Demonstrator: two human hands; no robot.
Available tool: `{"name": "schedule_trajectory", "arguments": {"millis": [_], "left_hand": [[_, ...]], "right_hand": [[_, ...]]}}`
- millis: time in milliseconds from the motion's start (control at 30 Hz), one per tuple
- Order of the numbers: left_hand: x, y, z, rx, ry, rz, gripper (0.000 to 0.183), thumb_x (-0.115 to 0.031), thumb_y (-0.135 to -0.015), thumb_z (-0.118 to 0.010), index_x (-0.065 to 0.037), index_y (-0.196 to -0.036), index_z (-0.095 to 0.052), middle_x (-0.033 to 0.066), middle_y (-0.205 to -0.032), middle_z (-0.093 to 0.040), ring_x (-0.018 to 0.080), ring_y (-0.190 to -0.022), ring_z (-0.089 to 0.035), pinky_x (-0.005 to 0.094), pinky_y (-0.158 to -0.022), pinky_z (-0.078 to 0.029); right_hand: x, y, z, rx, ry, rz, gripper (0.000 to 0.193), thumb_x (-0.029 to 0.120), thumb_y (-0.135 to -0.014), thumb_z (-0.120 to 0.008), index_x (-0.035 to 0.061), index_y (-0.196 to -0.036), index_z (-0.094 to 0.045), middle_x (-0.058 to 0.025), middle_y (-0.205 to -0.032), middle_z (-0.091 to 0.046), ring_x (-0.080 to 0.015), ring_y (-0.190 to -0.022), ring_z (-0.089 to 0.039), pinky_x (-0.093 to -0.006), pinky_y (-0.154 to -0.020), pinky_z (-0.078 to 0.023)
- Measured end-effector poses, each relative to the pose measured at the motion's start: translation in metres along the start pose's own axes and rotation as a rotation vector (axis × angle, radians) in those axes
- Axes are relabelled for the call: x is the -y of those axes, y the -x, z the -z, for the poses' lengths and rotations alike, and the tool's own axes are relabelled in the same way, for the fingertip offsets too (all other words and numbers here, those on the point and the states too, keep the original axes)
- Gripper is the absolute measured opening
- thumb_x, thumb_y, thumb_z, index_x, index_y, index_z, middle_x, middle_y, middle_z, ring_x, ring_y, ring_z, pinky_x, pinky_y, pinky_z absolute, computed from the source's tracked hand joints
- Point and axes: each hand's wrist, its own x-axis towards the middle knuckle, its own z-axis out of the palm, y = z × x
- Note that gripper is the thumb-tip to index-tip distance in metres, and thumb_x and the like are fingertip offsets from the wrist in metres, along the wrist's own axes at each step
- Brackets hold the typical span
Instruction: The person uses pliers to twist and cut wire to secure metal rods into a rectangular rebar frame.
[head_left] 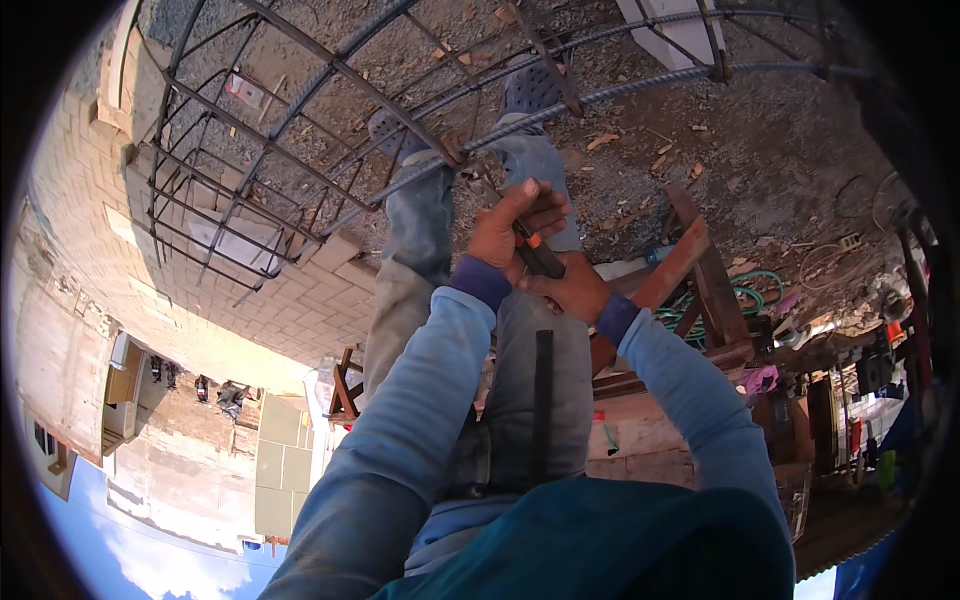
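Note:
A cage of steel rebar [610, 92] with bent stirrups crosses the view in front of my legs. Both hands are on a pair of pliers [543, 262] with dark handles and a touch of orange. The metal jaws point up and left, at a joint between a stirrup [375, 95] and a long ribbed bar; whether they bite on wire there is too small to tell. My left hand [500, 235] closes around the middle of the tool, its thumb and fingers pointing right. My right hand [578, 288] is closed at the handles' lower end.
Right of my legs stands a reddish-brown trestle [715, 285], with a green hose [760, 290] behind it. Gravelly ground [640, 160] with wood chips lies beneath the cage. Paving blocks [320, 300] are on the left. A white block [675, 30] sits beyond the bars.

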Motion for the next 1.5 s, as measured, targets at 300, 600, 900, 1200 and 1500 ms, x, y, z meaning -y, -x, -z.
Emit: {"name": "schedule_trajectory", "arguments": {"millis": [300, 600, 900, 1200, 1500], "left_hand": [[-0.018, 0.014, 0.013, 0.055, -0.062, 0.138, 0.019, -0.013, -0.075, -0.074, -0.004, -0.081, -0.058, 0.0003, -0.054, -0.047, 0.0132, -0.044, -0.049, 0.0305, -0.043, -0.043], [-0.008, 0.020, 0.022, 0.062, -0.201, -0.068, 0.032, -0.024, -0.083, -0.068, 0.000, -0.100, -0.056, 0.0030, -0.066, -0.053, 0.0127, -0.055, -0.054, 0.0284, -0.050, -0.045], [-0.035, 0.064, 0.045, 0.073, -0.495, -0.238, 0.051, -0.031, -0.089, -0.060, 0.004, -0.123, -0.047, 0.0157, -0.092, -0.061, 0.0222, -0.080, -0.062, 0.0321, -0.071, -0.049], [-0.057, 0.108, 0.092, 0.024, -0.647, -0.558, 0.036, -0.023, -0.091, -0.052, 0.002, -0.117, -0.054, 0.0244, -0.101, -0.061, 0.0412, -0.091, -0.060, 0.0440, -0.079, -0.046], [-0.136, 0.102, 0.110, 0.034, -0.686, -0.674, 0.026, -0.023, -0.092, -0.052, -0.002, -0.104, -0.062, 0.0153, -0.076, -0.064, 0.0263, -0.068, -0.064, 0.0348, -0.062, -0.048]], "right_hand": [[-0.004, 0.001, -0.062, -0.098, -0.261, -0.099, 0.020, 0.019, -0.080, -0.065, 0.0012, -0.072, -0.061, -0.0038, -0.062, -0.058, -0.0137, -0.055, -0.056, -0.0294, -0.051, -0.042], [-0.008, 0.004, -0.085, -0.352, -0.125, 0.015, 0.019, 0.017, -0.081, -0.060, -0.0016, -0.085, -0.059, -0.0091, -0.076, -0.063, -0.0171, -0.064, -0.059, -0.0335, -0.059, -0.044], [-0.012, 0.024, -0.095, -0.031, -0.705, 0.066, 0.021, 0.014, -0.085, -0.055, -0.0008, -0.099, -0.052, -0.0122, -0.081, -0.062, -0.0239, -0.074, -0.061, -0.0337, -0.069, -0.047], [0.048, 0.014, -0.187, -0.941, 0.406, 0.454, 0.037, 0.018, -0.080, -0.066, 0.0002, -0.106, -0.047, -0.0093, -0.082, -0.055, -0.0183, -0.072, -0.056, -0.0302, -0.063, -0.044], [0.096, -0.002, -0.190, -1.011, 0.526, 0.582, 0.033, 0.019, -0.089, -0.051, -0.0024, -0.114, -0.047, -0.0139, -0.093, -0.055, -0.0229, -0.080, -0.055, -0.0338, -0.071, -0.043]]}}
